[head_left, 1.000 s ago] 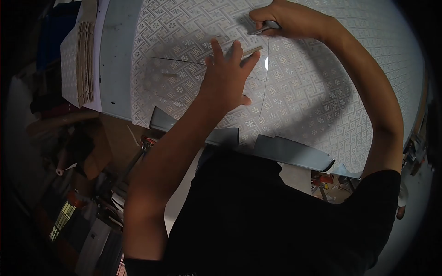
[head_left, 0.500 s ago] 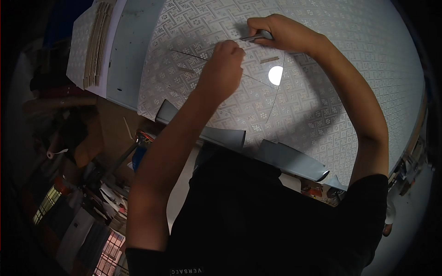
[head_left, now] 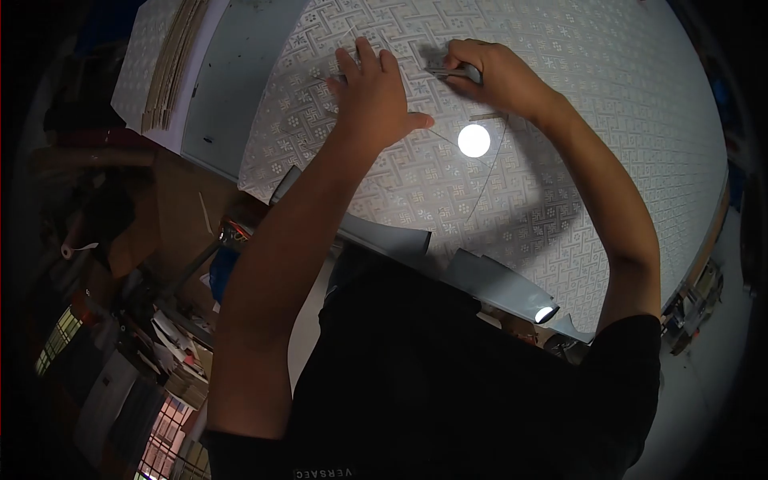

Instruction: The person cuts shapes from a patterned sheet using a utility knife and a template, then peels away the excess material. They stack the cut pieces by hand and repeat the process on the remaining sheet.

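A pale patterned sheet (head_left: 640, 120) with a silvery geometric design covers the work surface. My left hand (head_left: 372, 100) lies on it palm down, fingers spread, thumb stretched toward the right. In my right hand (head_left: 500, 76) is a grey cutter knife (head_left: 460, 73), its tip pointing left, close to the sheet; whether it touches cannot be made out. Thin dark lines (head_left: 485, 188) run across the sheet below my hands. A small brown strip (head_left: 483, 118) lies under my right hand, above a round, bright white spot (head_left: 474, 141).
Curled grey strips (head_left: 500, 280) hang along the near edge, close to my body. At the upper left, a stack of brown-edged boards (head_left: 172, 64) stands beside a bare grey-blue surface (head_left: 228, 88). Clutter, including paper and boards (head_left: 180, 344), fills the lower left.
My left hand has opened from closed fingers and now lies spread out, slightly left. My right hand, still holding the knife, has shifted slightly right and down.
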The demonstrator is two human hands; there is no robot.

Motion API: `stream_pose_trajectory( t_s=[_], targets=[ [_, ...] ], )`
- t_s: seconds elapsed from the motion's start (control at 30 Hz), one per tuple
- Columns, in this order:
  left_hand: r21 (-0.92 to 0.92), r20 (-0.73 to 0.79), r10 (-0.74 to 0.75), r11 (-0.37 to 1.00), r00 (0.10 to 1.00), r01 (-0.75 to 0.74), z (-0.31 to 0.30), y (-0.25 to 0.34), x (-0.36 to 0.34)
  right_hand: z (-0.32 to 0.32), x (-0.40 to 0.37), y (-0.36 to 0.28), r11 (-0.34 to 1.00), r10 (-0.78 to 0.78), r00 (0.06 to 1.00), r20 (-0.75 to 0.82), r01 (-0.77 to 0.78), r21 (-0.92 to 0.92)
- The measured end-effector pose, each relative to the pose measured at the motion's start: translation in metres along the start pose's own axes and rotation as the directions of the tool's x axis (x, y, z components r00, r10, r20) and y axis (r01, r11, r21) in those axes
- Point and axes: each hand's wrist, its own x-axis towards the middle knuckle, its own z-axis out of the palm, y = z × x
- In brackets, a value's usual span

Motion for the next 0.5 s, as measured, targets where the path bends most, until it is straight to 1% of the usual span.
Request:
stream_pose_trajectory(
  t_s=[0.03,0.1,0.13,0.2,0.23,0.3,0.5],
  targets=[
    [0.007,0.009,0.001,1.000,1.000,-0.001,-0.001,0.000,-0.001,0.007,0.002,-0.002,1.000,-0.003,1.000,0.007,0.003,-0.001],
    [0.003,0.007,0.002,1.000,1.000,-0.002,-0.002,0.000,0.000,0.020,0.008,-0.007,0.995,0.091,0.989,-0.120,-0.084,0.056],
    [0.004,0.005,0.006,1.000,1.000,-0.006,-0.001,0.000,-0.001,0.026,0.011,-0.011,0.995,0.085,0.990,-0.112,-0.080,0.055],
    [0.006,0.011,0.002,1.000,1.000,-0.002,-0.001,0.000,0.001,0.036,0.022,-0.016,0.988,0.151,0.964,-0.220,-0.139,0.068],
    [0.012,0.019,0.005,1.000,1.000,-0.005,-0.001,-0.001,0.002,0.038,0.032,-0.019,0.989,0.144,0.966,-0.216,-0.132,0.068],
    [0.011,0.002,0.004,1.000,1.000,-0.004,0.000,-0.001,0.001,0.038,0.052,-0.023,0.981,0.196,0.958,-0.210,-0.192,0.041],
    [0.007,-0.021,-0.004,1.000,1.000,0.005,-0.005,0.002,-0.002,0.037,0.085,-0.023,0.984,0.173,0.958,-0.227,-0.179,-0.006]
  ],
)
